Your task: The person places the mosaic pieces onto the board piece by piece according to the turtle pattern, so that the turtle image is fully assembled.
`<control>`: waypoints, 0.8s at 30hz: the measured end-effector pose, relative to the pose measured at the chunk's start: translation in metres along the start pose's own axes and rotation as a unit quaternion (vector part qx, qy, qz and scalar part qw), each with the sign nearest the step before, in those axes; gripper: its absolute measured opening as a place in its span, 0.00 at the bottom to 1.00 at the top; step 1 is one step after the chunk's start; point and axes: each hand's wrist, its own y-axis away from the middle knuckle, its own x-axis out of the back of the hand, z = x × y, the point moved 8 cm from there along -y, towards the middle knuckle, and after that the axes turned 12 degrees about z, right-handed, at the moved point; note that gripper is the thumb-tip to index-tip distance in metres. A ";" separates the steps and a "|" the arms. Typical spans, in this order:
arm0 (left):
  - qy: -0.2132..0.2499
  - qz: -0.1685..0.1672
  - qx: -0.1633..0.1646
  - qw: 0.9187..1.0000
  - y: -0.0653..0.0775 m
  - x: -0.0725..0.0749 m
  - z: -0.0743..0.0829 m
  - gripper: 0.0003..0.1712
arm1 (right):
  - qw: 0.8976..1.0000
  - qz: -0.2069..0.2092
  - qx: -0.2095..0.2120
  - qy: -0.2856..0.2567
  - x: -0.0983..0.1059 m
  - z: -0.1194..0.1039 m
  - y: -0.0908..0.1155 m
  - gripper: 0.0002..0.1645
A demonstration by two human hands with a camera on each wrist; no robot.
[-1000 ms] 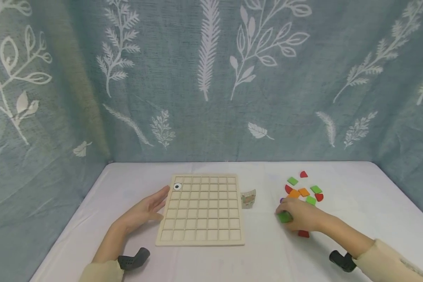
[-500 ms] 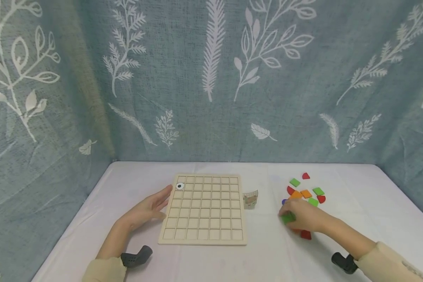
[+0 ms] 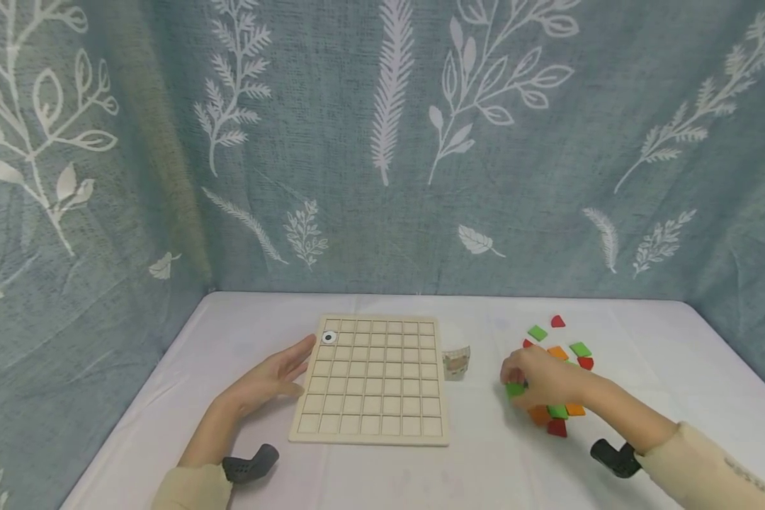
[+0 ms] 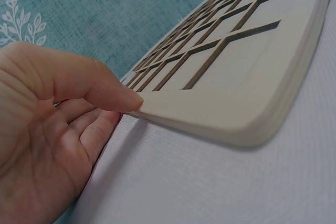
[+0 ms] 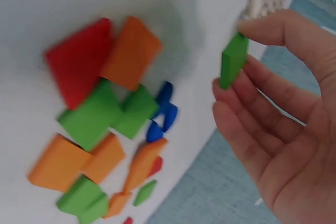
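My right hand (image 3: 545, 375) pinches a small green block (image 5: 234, 60) between thumb and fingertips, lifted beside the scattered pieces. In the right wrist view a large red piece (image 5: 81, 59), orange blocks (image 5: 60, 162), more green blocks (image 5: 94, 116) and blue petal-like pieces (image 5: 167, 113) lie near it. My left hand (image 3: 274, 379) is at the left edge of a pale wooden grid board (image 3: 372, 386). Its thumb tip (image 4: 134, 100) touches the rim in the left wrist view, with the other fingers along the side. A white disc with a black centre (image 3: 329, 337) sits in a left-column cell near the top.
A small curled printed card (image 3: 456, 363) stands by the board's right edge. Further back on the white-covered table lie a red piece (image 3: 557, 321) and a green block (image 3: 537, 333). A blue-green leaf-patterned curtain (image 3: 357, 212) hangs behind and at the sides.
My right hand has risen slightly from the pile, still pinching the green block, and uncovers orange and green pieces below it. The left hand stays at the board. The head view has shifted slightly.
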 end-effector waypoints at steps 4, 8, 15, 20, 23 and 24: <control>0.000 0.007 0.008 1.000 -0.001 0.001 -0.002 0.56 | 1.000 -0.020 -0.008 -0.010 0.006 -0.004 -0.002 0.11; -0.004 0.015 0.011 1.000 -0.002 0.002 -0.003 0.56 | 0.999 -0.031 -0.020 -0.002 0.010 -0.005 -0.005 0.11; -0.006 0.012 0.006 1.000 -0.001 0.003 -0.001 0.56 | 0.999 -0.037 -0.028 0.000 0.009 -0.006 -0.012 0.10; -0.009 0.009 0.004 1.000 0.000 0.003 0.000 0.56 | 0.999 -0.040 -0.020 0.004 0.005 -0.011 -0.020 0.10; -0.013 0.013 0.007 1.000 0.000 0.002 -0.002 0.55 | 0.999 -0.043 -0.013 0.010 -0.001 -0.016 -0.026 0.10; -0.014 0.012 0.006 1.000 0.000 0.002 -0.002 0.55 | 0.999 -0.046 -0.011 0.011 -0.003 -0.018 -0.028 0.10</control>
